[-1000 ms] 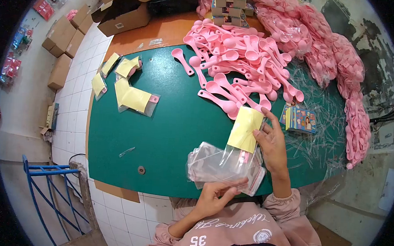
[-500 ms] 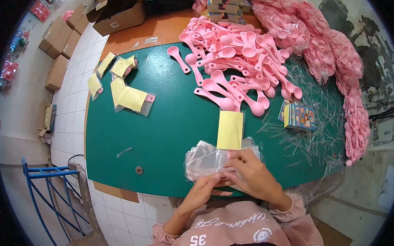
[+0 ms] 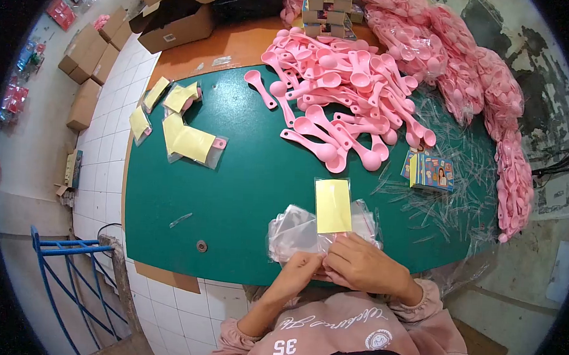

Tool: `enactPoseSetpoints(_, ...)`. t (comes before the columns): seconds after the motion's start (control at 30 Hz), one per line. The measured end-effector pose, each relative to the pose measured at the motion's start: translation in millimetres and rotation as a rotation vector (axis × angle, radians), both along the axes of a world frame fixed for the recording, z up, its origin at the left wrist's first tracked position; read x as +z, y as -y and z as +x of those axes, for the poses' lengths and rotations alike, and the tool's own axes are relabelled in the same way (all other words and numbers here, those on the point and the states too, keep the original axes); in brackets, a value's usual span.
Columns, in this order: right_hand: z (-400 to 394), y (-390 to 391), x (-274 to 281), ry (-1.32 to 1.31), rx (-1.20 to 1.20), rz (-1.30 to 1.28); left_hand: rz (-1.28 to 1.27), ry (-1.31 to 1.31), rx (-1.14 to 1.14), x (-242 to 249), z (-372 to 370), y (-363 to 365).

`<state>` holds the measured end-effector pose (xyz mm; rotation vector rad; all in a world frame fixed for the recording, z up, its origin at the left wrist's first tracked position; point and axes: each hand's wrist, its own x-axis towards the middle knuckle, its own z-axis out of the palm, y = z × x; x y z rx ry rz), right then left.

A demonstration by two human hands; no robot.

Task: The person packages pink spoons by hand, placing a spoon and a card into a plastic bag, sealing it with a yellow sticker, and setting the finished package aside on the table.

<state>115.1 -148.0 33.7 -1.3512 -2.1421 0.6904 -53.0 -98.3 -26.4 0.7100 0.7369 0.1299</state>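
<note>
Directly in front of me is a clear plastic bag with a yellow card [image 3: 333,206] in it; a bit of pink shows below the card. My left hand [image 3: 298,271] is closed, its fingers pinching the bag's near edge. Close beside it, my right hand [image 3: 364,265] also pinches that edge, with the fingers curled. Under the filled bag lies a stack of clear plastic bags [image 3: 291,232], partly hidden by my hands. Beyond them spreads a large heap of pink scoops [image 3: 339,78].
Several bagged yellow cards [image 3: 194,143] lie at the left of the green table [image 3: 246,188]. To the right sit a stack of printed cards [image 3: 434,171] and scattered clear plastic strips [image 3: 454,210]. Big bags of pink scoops [image 3: 485,85] line the right edge. A metal washer [image 3: 201,245] lies near the front.
The bag with the yellow card has come toward me, away from the scoop heap. My right fingers have moved down and closed at its near edge beside my left hand.
</note>
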Motion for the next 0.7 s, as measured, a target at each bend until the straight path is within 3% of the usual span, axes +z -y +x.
enactPoseSetpoints(0.07,9,5,2,-0.043,0.047,-0.01,0.192,-0.115,-0.046,-1,1,-1)
enactPoseSetpoints(0.13,29,10,13,-0.333,0.182,-0.195,0.156,-0.064,-0.056,17,3,-10)
enactPoseSetpoints(0.23,109,35,37,-0.436,-0.116,-0.175,0.06,0.064,-0.125,23,3,-13)
enactPoseSetpoints(0.27,141,53,29,-0.407,-0.417,-0.103,0.083,0.057,-0.139,25,4,-12)
enactPoseSetpoints(0.3,177,65,33,-0.287,-0.768,-0.152,0.105,0.052,-0.156,25,5,-10)
enactPoseSetpoints(0.37,224,94,10,1.204,-1.296,-0.007,0.109,0.062,-0.157,18,5,-10)
enactPoseSetpoints(0.4,212,91,17,1.209,-1.296,-0.007,0.109,0.062,-0.149,15,4,-9)
enactPoseSetpoints(0.47,165,74,28,0.668,-1.276,0.081,0.127,0.092,-0.132,15,8,-8)
enactPoseSetpoints(0.5,127,54,33,0.603,-1.018,0.091,0.143,0.11,-0.129,16,9,-7)
enactPoseSetpoints(0.57,64,35,18,0.043,-0.586,0.048,0.264,0.106,-0.17,19,11,-7)
enactPoseSetpoints(0.6,41,30,5,-0.033,-0.532,-0.009,0.383,0.107,-0.207,20,11,-8)
enactPoseSetpoints(0.7,26,25,-21,-0.13,-0.455,-0.043,0.357,0.141,-0.175,30,4,-12)
